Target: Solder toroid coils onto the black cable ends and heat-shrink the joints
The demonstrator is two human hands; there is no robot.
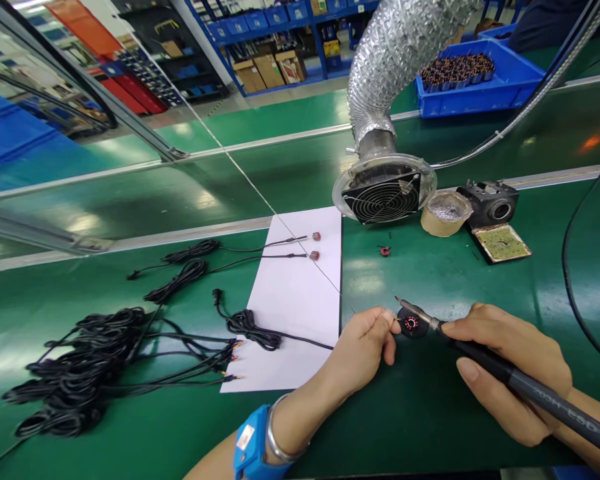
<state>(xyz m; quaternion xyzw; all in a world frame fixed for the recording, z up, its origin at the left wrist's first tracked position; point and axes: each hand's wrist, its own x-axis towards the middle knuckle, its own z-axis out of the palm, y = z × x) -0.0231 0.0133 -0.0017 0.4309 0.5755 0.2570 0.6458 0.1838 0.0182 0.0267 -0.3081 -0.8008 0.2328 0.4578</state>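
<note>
My right hand grips a black soldering iron, its metal tip just above a small red-wound coil on a round black base. My left hand is closed in a pinch to the left of the coil, with a short thin wire end showing at the fingertips. A black cable runs under this hand from a tied bundle; its held end is mostly hidden. A thin solder-like strand slants down from above toward the same hand. My left wrist wears a blue strap.
A white sheet carries two cables ending in small red coils. Black cable bundles pile at left. A fume duct with fan grille hangs ahead. Beyond the coil lie another coil, a tape roll and an iron stand with sponge.
</note>
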